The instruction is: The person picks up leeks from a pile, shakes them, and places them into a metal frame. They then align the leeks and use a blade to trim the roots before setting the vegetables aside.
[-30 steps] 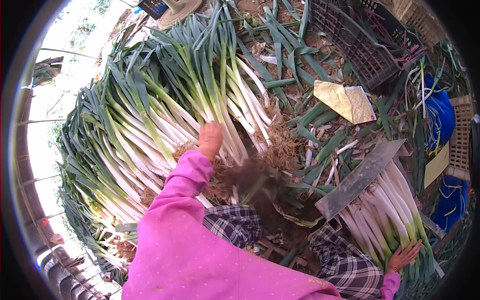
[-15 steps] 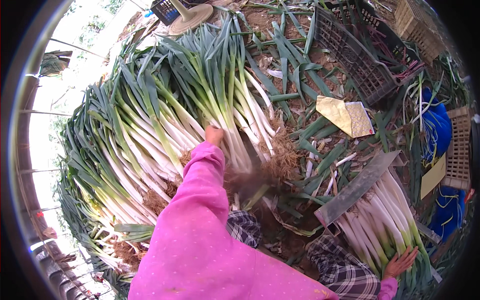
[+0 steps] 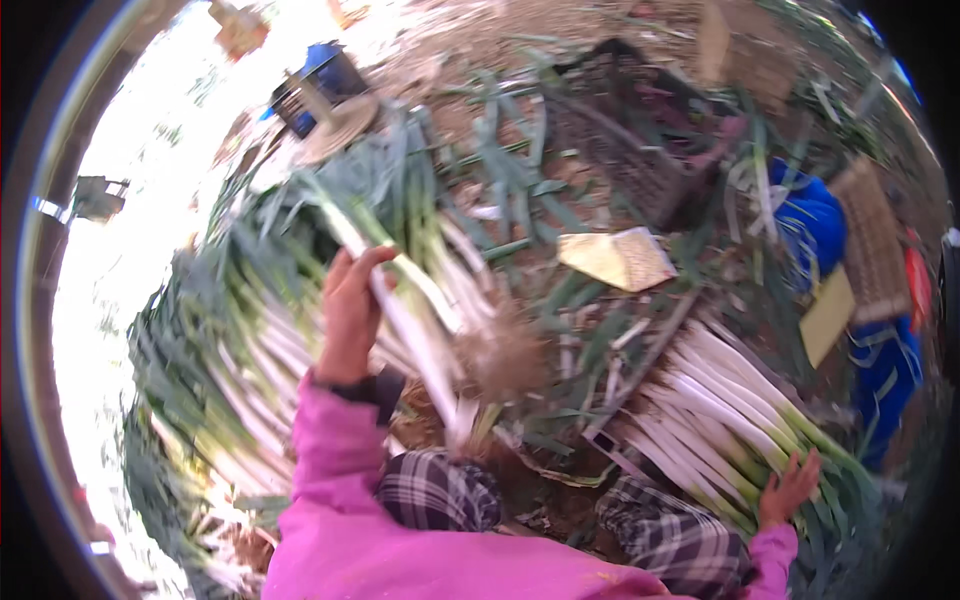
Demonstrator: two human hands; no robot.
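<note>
My left hand (image 3: 352, 305) is closed round a leek (image 3: 420, 340), its white stem slanting down toward my knees and its green part pointing up and away. A second stem lies close beside it; I cannot tell whether it is also gripped. Beneath and to the left spreads a big heap of leeks (image 3: 250, 350) with roots on. At the lower right my right hand (image 3: 790, 490) lies with fingers spread on the green ends of a bundle of white leeks (image 3: 710, 400). The white ends of that bundle lie against a metal bar (image 3: 640, 370). Motion blurs the picture.
A dark plastic crate (image 3: 640, 150) stands at the back right, near a yellow paper piece (image 3: 615, 258). Blue bundles (image 3: 805, 220), a yellow card (image 3: 827, 322) and a tan crate (image 3: 872, 240) are at the right. Cut green leaves (image 3: 520, 190) litter the ground; a round stool (image 3: 340, 130) is far left.
My left hand has risen from the heap with a leek in its grip. My right hand stays spread on the bundle. The whole view has shifted and turned.
</note>
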